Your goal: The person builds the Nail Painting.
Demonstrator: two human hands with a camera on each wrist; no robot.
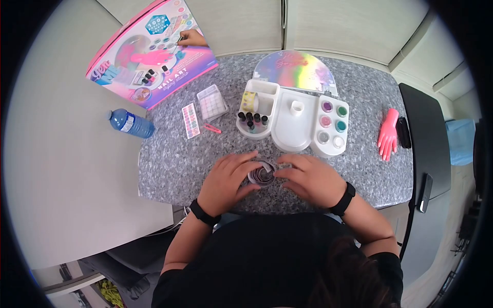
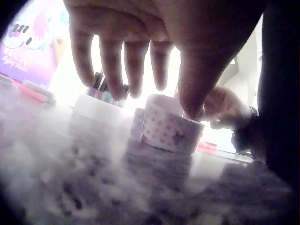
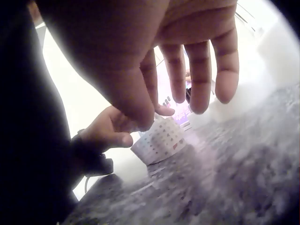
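Observation:
A coiled strip of stickers with small printed motifs (image 1: pixel 262 176) stands on its edge on the grey speckled tabletop, close to the person's body. My left hand (image 1: pixel 226 179) flanks it on the left, thumb and forefinger spread at its side; in the left wrist view the other fingers of this hand (image 2: pixel 126 51) hang nearly straight, and the thumb reaches the roll (image 2: pixel 171 129). From the right comes my right hand (image 1: pixel 313 179), fingertips right at the roll's edge. Its fingers are loosely extended in the right wrist view, with the thumb close over the roll (image 3: pixel 161 140).
Ahead stands a white nail studio tray (image 1: pixel 292 128) with small polish bottles (image 1: pixel 251 120) and glitter pots (image 1: pixel 326 121). To the left are a clear box (image 1: pixel 212 101), sticker sheet (image 1: pixel 190 121), pink tweezers (image 1: pixel 212 128), water bottle (image 1: pixel 131 123) and packaging box (image 1: pixel 154 56). A pink model hand (image 1: pixel 389 134) lies right.

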